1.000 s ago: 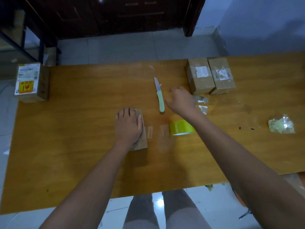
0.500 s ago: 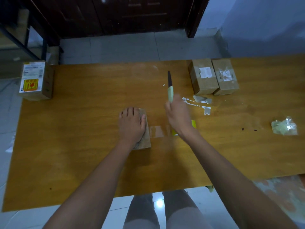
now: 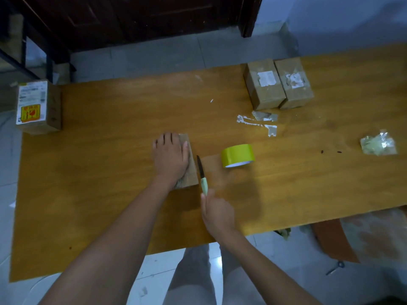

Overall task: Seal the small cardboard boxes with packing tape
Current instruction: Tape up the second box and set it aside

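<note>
While the left hand stays flat on the small box, the right hand, now gripping the knife lifted from beyond the tape roll, sets its blade beside the box, apparently to cut the tape strip.

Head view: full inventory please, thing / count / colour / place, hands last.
table: 1, orange-brown wood, fills the view
small box: 1, brown, table centre, under the left hand
knife: 1, dark blade, pale green handle, just right of that box
tape roll: 1, yellow, right of the knife
sealed boxes: 2, brown with torn white labels, side by side, far right
labelled box: 1, brown, white and yellow label, far left corner
tape scraps: several, whitish, before the sealed boxes
crumpled plastic: 1, clear, right edge
left hand: flat on the small box
right hand: grips the knife handle
</note>
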